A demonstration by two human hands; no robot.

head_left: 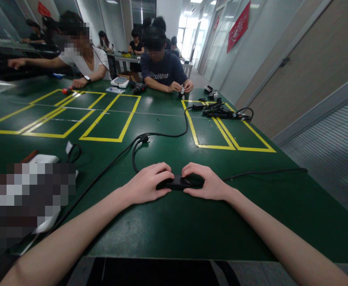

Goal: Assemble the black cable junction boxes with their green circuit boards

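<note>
A black power adapter (177, 182) lies on the green table in front of me, gripped at both ends. My left hand (148, 183) is closed round its left end, thumb at the near side and fingers on the far side. Round the right end my right hand (206, 182) is closed in the same way. One thin black cord (263, 171) runs off to the right from behind my right hand. Beyond my left hand, a black cord bends up to a plug (144, 139) lying on the table. My palms hide the adapter's ends.
Yellow tape rectangles (101, 139) mark the green table (162, 230). A long black cable (102, 174) crosses it to a heap of black adapters and cords (221, 110). Blurred-out items lie at the left. Across the table, a person in dark blue (159, 71) holds a small part; another wears white (84, 59).
</note>
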